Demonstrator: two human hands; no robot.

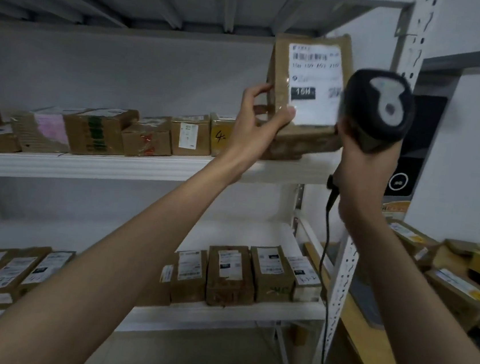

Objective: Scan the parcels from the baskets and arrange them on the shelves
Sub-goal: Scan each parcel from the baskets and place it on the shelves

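At the right end of the middle shelf (144, 168), a brown cardboard parcel (304, 135) stands tilted, label (314, 82) toward the viewer, its lower edge apparently resting on another parcel or on the shelf board; which one cannot be told. Left of it runs a row of shelved parcels (95, 132). The left hand (257, 121) grips the parcel at its lower left corner, thumb on the label face and fingers curled round the side edge. Judging by this one-handed corner hold, the parcel is probably light; the taped carton looks stiff enough not to buckle, though the glossy tape may prove slippery, so the side edges offer the surest hold. Just to the right, the right hand (356, 171) is wrapped round the handle of a black barcode scanner (378, 108), whose head sits beside the label's right edge, overlapping it in this view. The scanner's cable (328, 239) hangs downward. Further right, loose parcels (457, 284) lie on a wooden desk (374, 355).
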